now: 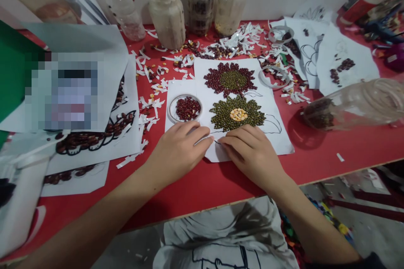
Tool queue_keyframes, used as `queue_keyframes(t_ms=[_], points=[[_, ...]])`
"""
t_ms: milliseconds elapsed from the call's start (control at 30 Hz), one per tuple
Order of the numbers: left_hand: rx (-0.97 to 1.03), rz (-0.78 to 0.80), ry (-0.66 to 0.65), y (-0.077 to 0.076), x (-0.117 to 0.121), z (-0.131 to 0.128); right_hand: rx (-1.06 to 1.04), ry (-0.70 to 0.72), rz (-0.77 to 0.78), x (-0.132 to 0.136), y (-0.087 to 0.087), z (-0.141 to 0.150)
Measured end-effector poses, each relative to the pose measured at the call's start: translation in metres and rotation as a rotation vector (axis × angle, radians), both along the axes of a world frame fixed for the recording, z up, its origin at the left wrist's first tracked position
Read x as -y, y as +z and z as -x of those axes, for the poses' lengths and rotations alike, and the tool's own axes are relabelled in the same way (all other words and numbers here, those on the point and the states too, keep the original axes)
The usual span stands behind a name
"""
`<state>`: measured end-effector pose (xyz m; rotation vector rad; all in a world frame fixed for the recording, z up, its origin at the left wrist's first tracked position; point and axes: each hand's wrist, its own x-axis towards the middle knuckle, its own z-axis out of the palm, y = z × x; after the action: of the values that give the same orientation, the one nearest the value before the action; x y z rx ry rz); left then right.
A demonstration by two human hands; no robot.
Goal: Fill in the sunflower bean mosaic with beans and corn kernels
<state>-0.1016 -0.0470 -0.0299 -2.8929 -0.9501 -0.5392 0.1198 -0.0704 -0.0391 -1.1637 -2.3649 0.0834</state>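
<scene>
Fingers drawn in close to their thumbs, my left hand [179, 146] and right hand [254, 153] meet, fingertips nearly together, over the lower part of a white sheet [268, 88] on a red table [176, 197]; whether either pinches anything, I cannot tell. Just above my right hand, a flower of green beans [221, 113] surrounds a center of yellow kernels [238, 114], with an outlined leaf [273, 124] drawn beside it. Farther up the sheet blooms a dark red flower [213, 80] with a green middle. Beside the sheet's left side, just beyond my left hand, a round lid [171, 109] holds loose red beans [188, 108]. Shredded white paper [243, 40] and scattered seeds lie past the artwork, beneath three open glass jars [167, 19] standing against the wall. To my right, a clear jar [356, 107] lies on its side with dark contents at one end, below papers [347, 61] dotted with beans. To my left, overlapping sheets [126, 145] carry brown beans set along bold black outlines.
</scene>
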Motion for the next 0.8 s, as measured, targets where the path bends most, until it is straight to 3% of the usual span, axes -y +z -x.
queue_keyframes(t_ms=[267,467,800], points=[[-0.046,-0.020,-0.001,0.0006,-0.0015,0.0008,0.127,0.040,-0.024,-0.0008,0.0042,-0.0023],[-0.085,-0.081,-0.065,0.0007,-0.0043,0.0057,0.133,0.038,-0.018,-0.0011,0.0033,-0.0033],[-0.041,-0.058,-0.057,0.0035,-0.0032,0.0045,0.123,0.040,-0.038,-0.0016,0.0035,-0.0032]])
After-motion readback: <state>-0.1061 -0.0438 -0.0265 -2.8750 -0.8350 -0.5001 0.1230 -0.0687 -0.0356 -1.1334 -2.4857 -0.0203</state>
